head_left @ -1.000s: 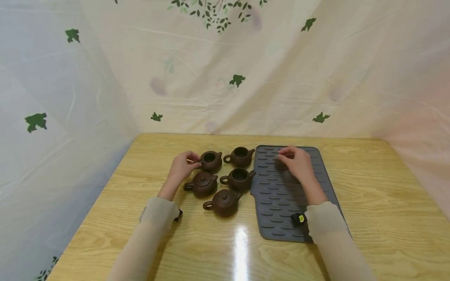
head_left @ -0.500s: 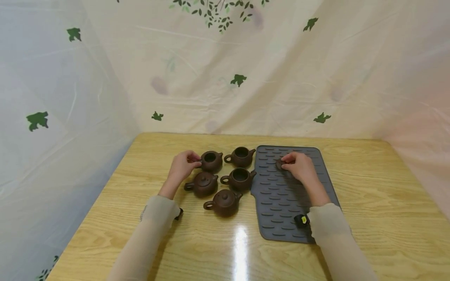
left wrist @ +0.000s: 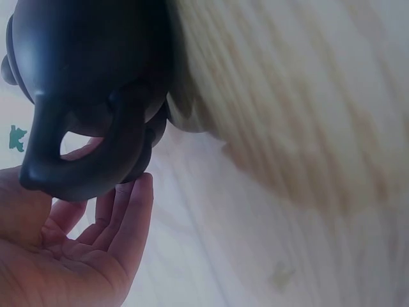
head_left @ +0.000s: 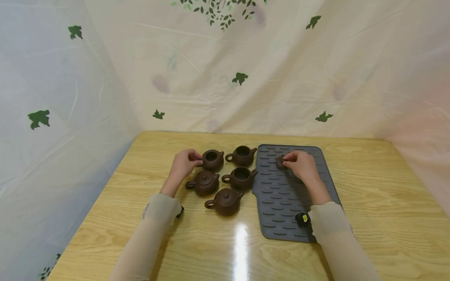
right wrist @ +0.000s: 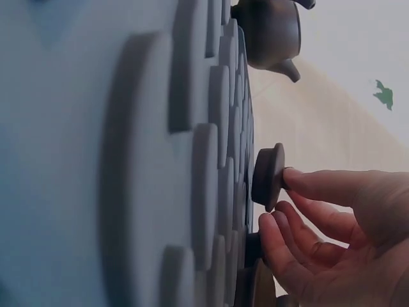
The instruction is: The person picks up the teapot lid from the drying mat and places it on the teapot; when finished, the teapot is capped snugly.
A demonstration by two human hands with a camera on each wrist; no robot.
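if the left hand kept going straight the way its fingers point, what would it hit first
Probably the lidless teapot right beside it: the left hand is already at its handle, fingertips pointing toward the pot body. Actual contact is hard to confirm.

5 teapots (head_left: 225, 175) left of mat (head_left: 281, 203) | lid (head_left: 280, 161) on mat | all on table (head_left: 369, 218)

Dark brown teapots (head_left: 225, 201), grey ribbed mat (head_left: 281, 210), leaf-patterned curtain (head_left: 242, 78).

No readable text, label, brand, number or sign appears in any view; the cloth backdrop (head_left: 246, 58) carries only printed green leaves, no lettering.
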